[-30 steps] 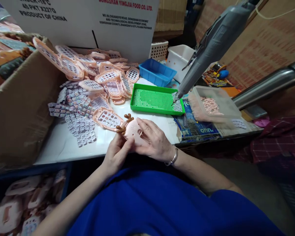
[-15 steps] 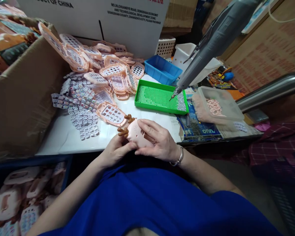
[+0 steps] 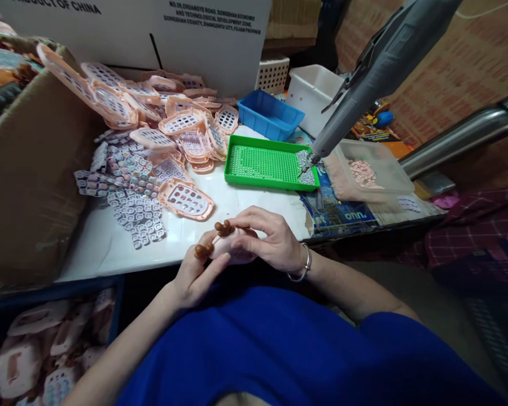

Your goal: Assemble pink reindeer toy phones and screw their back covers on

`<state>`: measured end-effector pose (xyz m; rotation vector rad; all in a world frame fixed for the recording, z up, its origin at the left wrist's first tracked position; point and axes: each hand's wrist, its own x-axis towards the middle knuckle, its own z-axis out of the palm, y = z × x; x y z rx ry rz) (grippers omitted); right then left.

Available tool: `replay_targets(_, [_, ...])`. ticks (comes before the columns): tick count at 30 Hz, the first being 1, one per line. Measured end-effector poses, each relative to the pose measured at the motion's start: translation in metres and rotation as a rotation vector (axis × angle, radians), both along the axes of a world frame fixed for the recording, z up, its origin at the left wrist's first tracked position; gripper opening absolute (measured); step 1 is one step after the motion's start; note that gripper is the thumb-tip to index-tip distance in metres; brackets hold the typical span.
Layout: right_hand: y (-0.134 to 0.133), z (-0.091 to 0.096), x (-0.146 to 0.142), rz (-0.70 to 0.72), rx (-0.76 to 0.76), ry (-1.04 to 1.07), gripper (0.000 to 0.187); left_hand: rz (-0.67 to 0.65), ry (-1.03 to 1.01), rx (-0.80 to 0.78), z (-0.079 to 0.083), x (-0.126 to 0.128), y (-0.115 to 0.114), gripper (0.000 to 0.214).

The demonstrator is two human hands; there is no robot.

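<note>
Between my hands is a pink plastic toy casing [image 3: 226,243] with two brown antlers, held over the table's front edge and tipped so its narrow side shows. My left hand [image 3: 201,273] wraps its antler end, thumb along the near side. My right hand [image 3: 271,239], with a bangle at the wrist, grips the other end and covers much of it. Just beyond lies a pink shell with a grid of holes [image 3: 186,199]. White keypad sheets [image 3: 135,217] are heaped left of that shell. To the right hangs a grey electric screwdriver [image 3: 338,121], its tip at the screws in a green tray [image 3: 258,184].
A pile of pink shells [image 3: 182,121] covers the back left, beside a cardboard box [image 3: 29,169]. A blue bin [image 3: 271,115] and a clear tub of small pink pieces [image 3: 370,169] stand right. Finished-looking casings [image 3: 14,366] fill a crate at lower left.
The casing has turned from its flat back toward its edge, and both hands have shifted their hold on it. The view has swung slightly right.
</note>
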<state>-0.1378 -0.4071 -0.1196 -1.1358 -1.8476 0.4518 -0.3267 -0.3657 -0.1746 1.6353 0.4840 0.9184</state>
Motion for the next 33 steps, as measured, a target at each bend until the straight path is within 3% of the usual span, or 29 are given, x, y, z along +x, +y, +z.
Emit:
replay_targets(8, [0.003,0.006,-0.006,-0.033,-0.156,0.172,0.034,0.126,-0.062,0.102,-0.010,0.004,-0.001,0.027])
replay_targets(17, [0.003,0.003,0.000,0.060,-0.475,0.421,0.023,0.157,-0.085,-0.056,-0.011,0.006,-0.002,0.029])
replay_targets(23, [-0.002,0.005,0.000,0.004,-0.330,0.302,0.016,0.150,-0.139,0.022,-0.014,0.007,-0.001,0.027])
replay_targets(26, [-0.003,0.005,0.001,-0.010,-0.307,0.292,0.012,0.163,-0.137,-0.023,-0.011,0.010,-0.004,0.021])
replay_targets(33, [0.002,-0.001,0.004,-0.056,-0.262,0.331,0.019,0.233,-0.061,-0.028,-0.002,0.013,-0.001,0.027])
